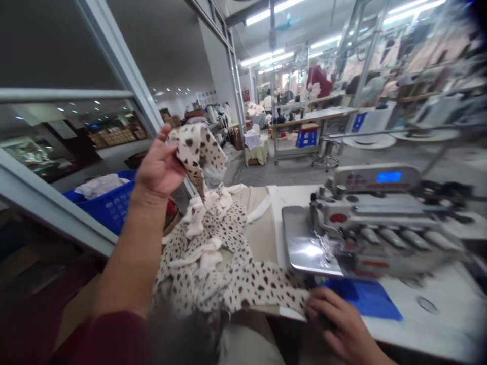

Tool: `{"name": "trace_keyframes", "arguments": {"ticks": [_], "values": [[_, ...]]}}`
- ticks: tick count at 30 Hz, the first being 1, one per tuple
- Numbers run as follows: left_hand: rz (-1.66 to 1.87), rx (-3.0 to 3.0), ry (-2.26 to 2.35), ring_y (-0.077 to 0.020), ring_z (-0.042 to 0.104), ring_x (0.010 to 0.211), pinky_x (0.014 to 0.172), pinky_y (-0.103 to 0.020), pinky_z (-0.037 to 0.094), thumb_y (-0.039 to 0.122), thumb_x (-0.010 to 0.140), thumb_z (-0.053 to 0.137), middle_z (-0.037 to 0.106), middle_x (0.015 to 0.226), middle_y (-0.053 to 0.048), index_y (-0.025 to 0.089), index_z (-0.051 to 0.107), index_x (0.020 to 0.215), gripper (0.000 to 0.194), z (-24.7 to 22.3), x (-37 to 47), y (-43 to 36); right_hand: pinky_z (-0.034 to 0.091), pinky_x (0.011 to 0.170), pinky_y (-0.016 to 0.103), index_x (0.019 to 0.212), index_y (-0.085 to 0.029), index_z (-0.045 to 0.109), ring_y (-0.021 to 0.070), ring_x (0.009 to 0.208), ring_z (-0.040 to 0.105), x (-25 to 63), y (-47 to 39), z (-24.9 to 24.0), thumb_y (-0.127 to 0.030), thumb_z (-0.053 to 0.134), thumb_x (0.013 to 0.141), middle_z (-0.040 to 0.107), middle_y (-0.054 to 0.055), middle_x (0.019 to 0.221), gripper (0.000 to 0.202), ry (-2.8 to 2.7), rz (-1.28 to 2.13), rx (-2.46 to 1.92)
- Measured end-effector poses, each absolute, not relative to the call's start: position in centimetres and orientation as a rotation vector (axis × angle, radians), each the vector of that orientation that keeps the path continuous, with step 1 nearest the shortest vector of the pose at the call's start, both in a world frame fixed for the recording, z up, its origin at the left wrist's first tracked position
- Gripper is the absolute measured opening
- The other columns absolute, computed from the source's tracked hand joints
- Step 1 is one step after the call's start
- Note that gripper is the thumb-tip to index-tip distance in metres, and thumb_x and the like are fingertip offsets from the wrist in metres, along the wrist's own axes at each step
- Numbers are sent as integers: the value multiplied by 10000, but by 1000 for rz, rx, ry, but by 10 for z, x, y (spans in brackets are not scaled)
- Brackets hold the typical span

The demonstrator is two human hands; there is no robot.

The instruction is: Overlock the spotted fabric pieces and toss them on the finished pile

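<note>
My left hand (163, 165) is raised at the left, its fingers closed on a piece of cream fabric with dark spots (196, 147) that hangs down toward the pile. More spotted fabric (228, 284), with plain white strips (205, 256) among it, lies heaped along the table's left part. At the front edge, my right hand (335, 317) has its fingers curled over the end of that spotted fabric. Something dark shows under its palm, too blurred to name. Just beyond this hand is an overlock sewing machine (365, 223) with a lit blue display and a shiny metal plate.
A blue sheet (373, 299) lies on the white table below the machine. To the left, a blue crate (110, 205) holds white cloth beside a metal frame post (125, 61). Other worktables (323, 115), a blue stool (307, 136) and hanging garments stand behind.
</note>
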State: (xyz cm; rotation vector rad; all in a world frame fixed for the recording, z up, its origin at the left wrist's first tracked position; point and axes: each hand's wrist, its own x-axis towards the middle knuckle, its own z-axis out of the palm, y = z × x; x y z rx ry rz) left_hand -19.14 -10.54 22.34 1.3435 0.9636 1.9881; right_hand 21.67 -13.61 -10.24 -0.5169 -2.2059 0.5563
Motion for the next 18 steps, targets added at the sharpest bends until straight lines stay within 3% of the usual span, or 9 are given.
{"name": "trace_keyframes", "arguments": {"ticks": [3,6,8,10,12,14,16,18], "values": [[1785,1453,798,-153,619,1178,1055,-392,486,-3,852,466,635,1261,19,246,517,1289,506,218,-132,-130,573,690,293,946,-223,725,204,807,691,217,-143,-58,-209,588,903,696,87,903,144,-1999,768,-547],[1678,1527,705,-246,486,1368,1133,-419,429,25,773,595,575,1364,-5,228,499,1348,617,194,-68,-144,564,801,350,1025,-233,733,237,949,676,216,-145,-11,-293,654,910,716,95,1044,152,-1783,949,-639],[1648,1547,692,-316,445,1401,1092,-434,478,75,727,717,552,1402,-7,261,511,1353,685,172,-28,-150,568,737,326,1264,-263,632,210,909,675,214,-144,17,-378,695,893,676,100,1248,394,-1607,1239,-693],[1598,1571,719,-369,467,1376,1018,-470,533,158,742,781,548,1412,-16,303,487,1392,728,151,3,-155,565,684,322,1410,-279,500,195,847,673,212,-143,38,-470,740,842,665,114,1275,646,-1474,1512,-608],[1552,1629,740,-385,509,1335,978,-490,559,223,765,800,539,1429,-35,336,429,1451,789,132,23,-159,549,656,308,1333,-232,554,178,780,665,216,-139,51,-497,779,794,711,98,1126,642,-1427,1714,-540],[1555,1710,740,-367,533,1316,1006,-486,551,241,776,800,509,1470,-52,349,374,1496,843,118,33,-162,520,623,282,1068,-170,658,149,691,635,228,-132,61,-471,815,756,710,45,883,462,-1474,1807,-581],[1605,1774,741,-337,533,1318,1049,-460,529,237,796,778,466,1515,-62,346,337,1523,857,108,35,-164,483,583,255,856,-147,653,119,612,589,248,-121,71,-438,842,724,647,-8,712,370,-1559,1754,-701],[1651,1807,760,-311,539,1307,1049,-428,531,230,814,748,432,1543,-73,332,317,1539,850,98,34,-166,469,573,253,835,-142,658,116,595,576,273,-109,82,-424,854,708,631,-21,682,366,-1627,1610,-803]]}}
